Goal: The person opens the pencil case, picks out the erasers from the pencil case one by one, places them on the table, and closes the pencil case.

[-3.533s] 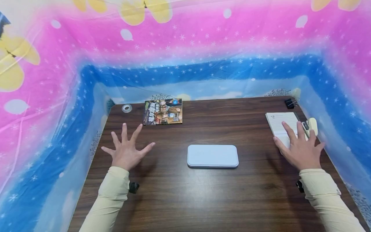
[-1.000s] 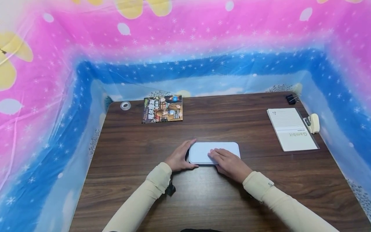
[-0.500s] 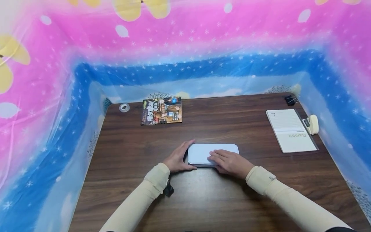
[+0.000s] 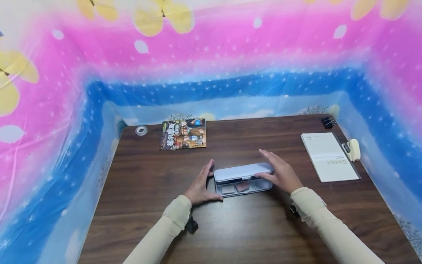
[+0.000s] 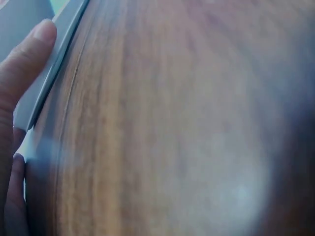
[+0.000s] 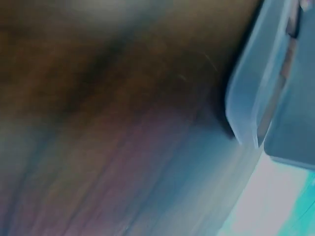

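A white pencil case (image 4: 244, 171) lies on the brown table in the head view, its lid tilted up. Inside its tray, a whitish block (image 4: 228, 189) and a pinkish block (image 4: 243, 187) show; their kind is unclear. My left hand (image 4: 200, 186) holds the case's left end, thumb in front and fingers behind. In the left wrist view the thumb (image 5: 29, 59) lies against the case's side. My right hand (image 4: 284, 173) is at the right end, thumb against the lid's front edge, fingers straight above and behind it. The right wrist view shows the raised lid (image 6: 295, 113) over the tray.
A comic-style book (image 4: 183, 134) and a tape roll (image 4: 141, 130) lie at the back left. On the right are a notepad (image 4: 330, 157), a cream stapler-like object (image 4: 354, 150) and a black binder clip (image 4: 328, 122). A patterned cloth (image 4: 211, 55) surrounds the table.
Both hands came inward from spread positions to the pencil case. The lid, closed half a second ago, now stands partly raised. My right hand has shifted from the lid's top to its right front edge.
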A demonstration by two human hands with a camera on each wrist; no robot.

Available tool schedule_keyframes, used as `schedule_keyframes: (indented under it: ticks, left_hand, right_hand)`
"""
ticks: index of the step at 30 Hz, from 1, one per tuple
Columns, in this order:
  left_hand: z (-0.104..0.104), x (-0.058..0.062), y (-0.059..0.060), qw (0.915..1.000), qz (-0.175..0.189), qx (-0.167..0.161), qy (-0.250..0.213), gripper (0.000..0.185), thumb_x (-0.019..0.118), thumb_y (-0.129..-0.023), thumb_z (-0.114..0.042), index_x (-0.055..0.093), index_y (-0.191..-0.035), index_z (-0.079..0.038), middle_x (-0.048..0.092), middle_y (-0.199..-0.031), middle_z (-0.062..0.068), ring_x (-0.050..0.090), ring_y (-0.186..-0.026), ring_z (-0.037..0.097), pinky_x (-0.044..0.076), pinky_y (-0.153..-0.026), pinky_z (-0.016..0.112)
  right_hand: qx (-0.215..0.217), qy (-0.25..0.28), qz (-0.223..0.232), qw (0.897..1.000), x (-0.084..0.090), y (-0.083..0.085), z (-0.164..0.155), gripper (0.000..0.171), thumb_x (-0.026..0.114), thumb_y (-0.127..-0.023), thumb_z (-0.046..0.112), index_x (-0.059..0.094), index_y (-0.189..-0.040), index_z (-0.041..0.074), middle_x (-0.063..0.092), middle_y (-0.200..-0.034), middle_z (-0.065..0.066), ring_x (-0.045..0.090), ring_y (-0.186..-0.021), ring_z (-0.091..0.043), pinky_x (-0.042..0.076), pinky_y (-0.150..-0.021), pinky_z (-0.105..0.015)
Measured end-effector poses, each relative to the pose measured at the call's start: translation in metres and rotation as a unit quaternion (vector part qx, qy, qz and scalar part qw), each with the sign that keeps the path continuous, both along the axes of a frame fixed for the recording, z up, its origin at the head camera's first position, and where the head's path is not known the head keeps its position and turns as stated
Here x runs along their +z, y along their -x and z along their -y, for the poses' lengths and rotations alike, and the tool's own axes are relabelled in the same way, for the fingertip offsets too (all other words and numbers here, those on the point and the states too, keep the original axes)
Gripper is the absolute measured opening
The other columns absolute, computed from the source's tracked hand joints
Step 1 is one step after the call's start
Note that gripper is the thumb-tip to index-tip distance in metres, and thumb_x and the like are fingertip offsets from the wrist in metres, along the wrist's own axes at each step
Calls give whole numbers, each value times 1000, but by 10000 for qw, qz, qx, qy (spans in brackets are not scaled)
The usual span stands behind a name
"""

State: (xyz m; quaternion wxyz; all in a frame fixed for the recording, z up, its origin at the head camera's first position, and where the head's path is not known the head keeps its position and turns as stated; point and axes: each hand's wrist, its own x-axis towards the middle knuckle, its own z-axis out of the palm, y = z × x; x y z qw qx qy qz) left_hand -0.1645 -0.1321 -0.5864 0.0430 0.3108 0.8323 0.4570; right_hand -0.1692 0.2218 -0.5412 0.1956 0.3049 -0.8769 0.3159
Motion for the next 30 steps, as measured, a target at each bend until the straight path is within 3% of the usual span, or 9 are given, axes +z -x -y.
schedule_keyframes:
  ticks: [6,8,10,12,14,17,21,25,30]
  left_hand:
    - [-5,-5,-8,9996,87,240,-126,145,105,-64,-20,5,-166,5,23,-169,27,56,-134,38,35,-122,54]
    - [-10,-6,-9,9993,84,317,-183,147,105,-63,-22,4,-166,5,27,-167,28,54,-136,38,40,-119,52]
    - [-16,-6,-9,9989,-3,403,-227,148,105,-62,-25,4,-166,5,31,-164,29,51,-138,39,44,-117,51]
    - [-21,-5,-8,9984,-81,500,-244,147,105,-63,-25,4,-167,3,34,-162,28,48,-141,38,46,-115,48]
    - [-24,-4,-7,9980,-122,577,-243,147,105,-63,-25,5,-167,2,35,-162,28,46,-144,37,46,-114,46]
    - [-24,-3,-5,9981,-73,573,-226,144,105,-65,-23,6,-167,2,36,-162,27,47,-142,36,46,-115,47]
    - [-14,-1,0,9988,271,388,-133,141,103,-68,-20,5,-167,2,33,-165,24,51,-138,37,43,-117,50]
    - [-5,6,6,9965,796,199,129,140,101,-70,-20,2,-169,-4,26,-170,19,51,-141,35,36,-122,51]
    - [0,7,9,9947,983,95,280,141,100,-71,-22,1,-170,-9,21,-172,18,51,-143,29,29,-125,53]
  right_hand:
    - [-544,736,1104,9897,-6,18,-3,85,91,-82,9,49,-156,3,59,-151,-18,63,-129,-39,56,-95,-52]
    - [-628,840,1118,9882,-8,21,-5,81,91,-82,8,52,-154,3,62,-147,-17,66,-124,-39,58,-90,-48]
    - [-667,868,1013,9888,-9,23,-6,79,91,-81,7,55,-151,3,66,-142,-16,71,-114,-38,58,-75,-36]
    - [-698,869,906,9896,-9,24,-7,79,92,-80,7,56,-150,4,69,-138,-15,75,-87,-30,50,-61,-25]
    - [-696,912,854,9897,-7,24,-6,79,92,-80,7,57,-150,6,71,-135,-13,66,-64,-18,35,-52,-22]
    - [-718,941,836,9894,-1,24,-4,78,92,-81,9,57,-150,8,72,-133,-12,33,-46,-1,28,-46,-19]
    - [-835,798,747,9905,5,22,1,76,93,-81,13,59,-149,8,73,-131,-11,26,-46,4,33,-49,-19]
    - [-1092,685,821,9883,10,20,2,75,93,-83,17,59,-149,9,75,-129,-8,57,-61,-6,49,-60,-21]
    - [-1542,916,1500,9723,12,24,4,67,87,-91,27,59,-150,13,74,-131,-6,69,-78,-18,54,-65,-26]
